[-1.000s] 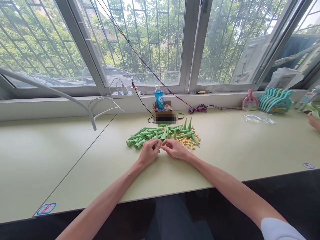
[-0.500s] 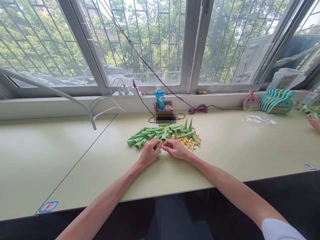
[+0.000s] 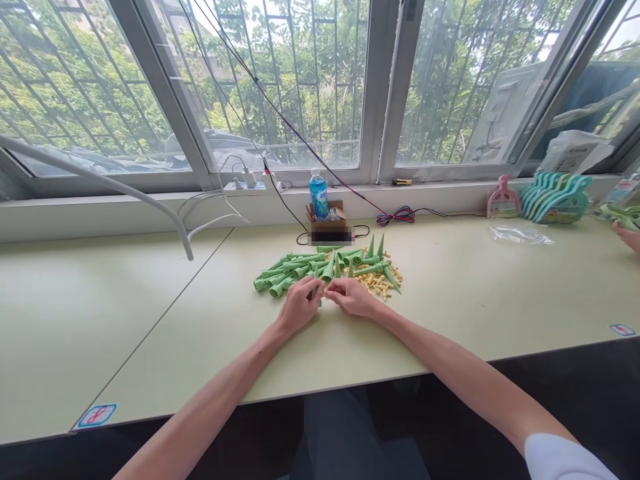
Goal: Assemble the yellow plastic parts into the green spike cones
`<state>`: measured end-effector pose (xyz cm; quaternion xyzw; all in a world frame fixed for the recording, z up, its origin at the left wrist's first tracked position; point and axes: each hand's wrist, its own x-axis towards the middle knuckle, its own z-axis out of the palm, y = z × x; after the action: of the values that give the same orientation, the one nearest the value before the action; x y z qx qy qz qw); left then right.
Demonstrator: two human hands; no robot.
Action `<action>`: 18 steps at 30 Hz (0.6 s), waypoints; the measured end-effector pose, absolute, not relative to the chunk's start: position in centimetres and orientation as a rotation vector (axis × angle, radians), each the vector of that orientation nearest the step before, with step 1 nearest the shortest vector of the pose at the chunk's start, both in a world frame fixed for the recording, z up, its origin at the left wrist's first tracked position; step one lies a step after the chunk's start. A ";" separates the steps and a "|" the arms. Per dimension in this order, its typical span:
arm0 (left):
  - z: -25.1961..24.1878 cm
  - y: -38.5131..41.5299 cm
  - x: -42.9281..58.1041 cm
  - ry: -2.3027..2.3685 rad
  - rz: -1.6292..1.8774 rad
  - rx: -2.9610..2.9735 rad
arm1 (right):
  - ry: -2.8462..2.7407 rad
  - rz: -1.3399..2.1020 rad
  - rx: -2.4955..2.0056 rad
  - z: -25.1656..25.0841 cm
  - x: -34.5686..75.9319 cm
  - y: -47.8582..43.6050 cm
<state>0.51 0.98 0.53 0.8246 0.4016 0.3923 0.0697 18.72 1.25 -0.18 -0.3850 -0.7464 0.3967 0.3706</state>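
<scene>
A heap of green plastic cone spikes (image 3: 300, 267) lies on the pale green table (image 3: 450, 300), with small yellow pieces (image 3: 383, 283) scattered at its right side. My left hand (image 3: 299, 305) is closed around a green spike just in front of the heap. My right hand (image 3: 353, 297) meets it from the right, fingers pinched on a small yellow piece at the spike's end. The two hands touch at the fingertips.
A blue-labelled water bottle (image 3: 319, 194) stands in a small cardboard box (image 3: 327, 227) behind the heap. Red and black cables (image 3: 400, 215) run along the sill. Teal scoops (image 3: 553, 197), a pink one (image 3: 501, 200) and a plastic bag (image 3: 520, 233) lie at the right, near another person's hand (image 3: 629, 235).
Both hands stay together at the front of the heap with only small finger movements. The view has shifted slightly.
</scene>
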 end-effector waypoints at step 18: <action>0.6 0.2 0.8 1.046 1.037 2.321 | -1.872 0.684 -0.984 0.8 18.9 0.5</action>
<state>0.84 0.16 0.65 0.8281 0.3732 0.3700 0.1953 18.90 0.52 0.76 -0.3967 -0.7549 0.2759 0.4435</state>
